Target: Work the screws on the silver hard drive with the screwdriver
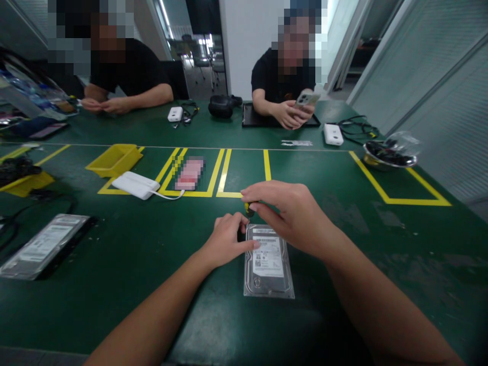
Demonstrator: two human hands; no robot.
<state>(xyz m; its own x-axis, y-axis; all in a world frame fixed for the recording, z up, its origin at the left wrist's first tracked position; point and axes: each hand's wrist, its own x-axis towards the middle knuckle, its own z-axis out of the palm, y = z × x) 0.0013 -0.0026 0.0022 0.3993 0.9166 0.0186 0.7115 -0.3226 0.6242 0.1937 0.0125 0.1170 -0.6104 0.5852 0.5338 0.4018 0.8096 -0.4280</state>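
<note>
A hard drive (269, 269) lies flat on the green table in front of me, its white label facing up. My left hand (229, 239) grips the drive's left edge near the far corner, thumb resting across the label. Above that same corner, my right hand (292, 211) pinches a small screwdriver (249, 208) with a yellow and black handle. The screwdriver points down, its tip at the drive's far left corner. Whether the tip sits in a screw is too small to tell.
Another hard drive (48, 244) lies at the left. Beyond my hands are a yellow bin (116, 160), a white power bank (136, 185) cabled to a phone (189, 174), and a metal bowl (389, 157) at the right. Two people sit across, one holding a phone (307, 99).
</note>
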